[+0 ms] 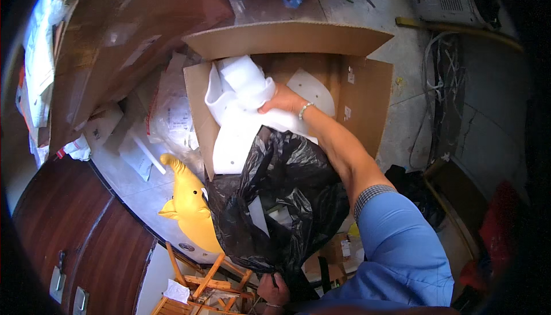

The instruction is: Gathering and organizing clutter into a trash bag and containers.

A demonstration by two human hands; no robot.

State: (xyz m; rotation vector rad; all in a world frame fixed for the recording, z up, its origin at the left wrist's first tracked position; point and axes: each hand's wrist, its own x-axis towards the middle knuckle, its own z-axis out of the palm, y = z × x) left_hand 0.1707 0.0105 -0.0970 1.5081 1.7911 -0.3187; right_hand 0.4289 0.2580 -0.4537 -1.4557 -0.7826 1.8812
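My right hand [284,99] grips a white foam sheet [241,143] that is dotted with small holes and folded over inside an open cardboard box [366,104]. Another foam piece [312,89] leans in the box's far right part. Over the box's near side lies a black plastic bag [297,168], its mouth spread, with pale pieces showing inside. At the bag's near edge my left hand [273,289] holds bunched black plastic.
A yellow elephant-shaped plush [189,205] is left of the bag. Clear plastic packaging [172,112] lies beside the box. Wooden folding furniture [206,280] stands near my left hand. A large cardboard box [99,35] rises at upper left. Loose straps [439,78] lie on the right.
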